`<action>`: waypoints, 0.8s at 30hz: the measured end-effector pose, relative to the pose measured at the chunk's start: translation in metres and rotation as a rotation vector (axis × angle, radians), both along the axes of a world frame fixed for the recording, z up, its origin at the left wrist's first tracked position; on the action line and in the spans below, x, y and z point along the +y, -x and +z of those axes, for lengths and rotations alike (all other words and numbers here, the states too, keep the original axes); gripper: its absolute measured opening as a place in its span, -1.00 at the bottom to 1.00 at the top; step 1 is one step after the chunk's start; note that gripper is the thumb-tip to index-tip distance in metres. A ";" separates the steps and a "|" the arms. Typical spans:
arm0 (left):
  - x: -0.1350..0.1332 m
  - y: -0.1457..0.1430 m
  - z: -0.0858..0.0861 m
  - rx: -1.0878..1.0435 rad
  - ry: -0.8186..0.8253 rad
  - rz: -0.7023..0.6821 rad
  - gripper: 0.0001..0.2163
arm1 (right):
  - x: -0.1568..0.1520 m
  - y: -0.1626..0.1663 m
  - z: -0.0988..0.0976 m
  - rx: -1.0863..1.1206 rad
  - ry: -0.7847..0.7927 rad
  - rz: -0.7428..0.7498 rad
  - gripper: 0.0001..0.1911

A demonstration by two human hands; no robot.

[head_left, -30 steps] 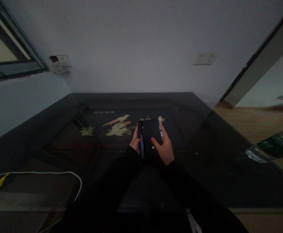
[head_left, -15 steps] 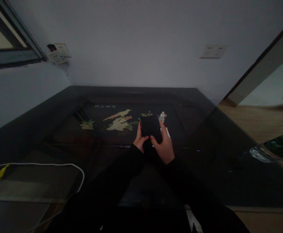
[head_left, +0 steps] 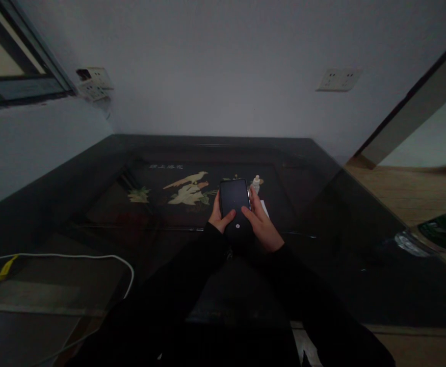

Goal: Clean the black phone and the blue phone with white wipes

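Note:
Between both my hands is a black smartphone [head_left: 235, 195] with a dark, faintly grey screen. My left hand [head_left: 218, 218] is closed along its left edge, the thumb lying at the lower left. On the opposite side, my right hand [head_left: 265, 228] grips the edge, with its thumb over the lower right corner. Below the screen a small round white mark shows on a black surface; I cannot tell whether that belongs to the phone or its case. Just beyond my right fingers stands a small clear bottle [head_left: 256, 186] with a pale cap. A white piece [head_left: 264, 208] shows beside that hand.
The glossy dark table [head_left: 215, 148] bears an inlaid bird picture [head_left: 187, 194]. A white cable [head_left: 70, 258] with a yellow tag [head_left: 6, 268] runs at left. At right lies a large clear bottle with a green label [head_left: 444, 228]. Wall sockets [head_left: 339, 80] are behind.
The phone has shifted slightly left and its screen looks a little lighter. My right thumb has moved, and the round white mark below the screen now shows whole.

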State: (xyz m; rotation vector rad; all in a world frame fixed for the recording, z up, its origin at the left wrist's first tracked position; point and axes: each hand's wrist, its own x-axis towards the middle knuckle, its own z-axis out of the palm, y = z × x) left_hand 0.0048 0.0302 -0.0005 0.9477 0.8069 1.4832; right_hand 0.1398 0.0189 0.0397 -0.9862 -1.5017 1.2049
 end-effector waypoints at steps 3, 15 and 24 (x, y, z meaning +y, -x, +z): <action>0.008 0.009 0.002 0.001 -0.044 0.038 -0.02 | 0.004 -0.016 -0.001 0.101 0.308 0.273 -0.34; -0.004 0.018 0.026 -0.147 -0.017 -0.095 -0.04 | -0.002 -0.017 -0.009 0.114 0.457 0.436 -0.63; -0.001 0.019 0.025 -0.138 -0.022 -0.110 0.05 | -0.003 -0.016 -0.010 0.082 0.452 0.381 -0.62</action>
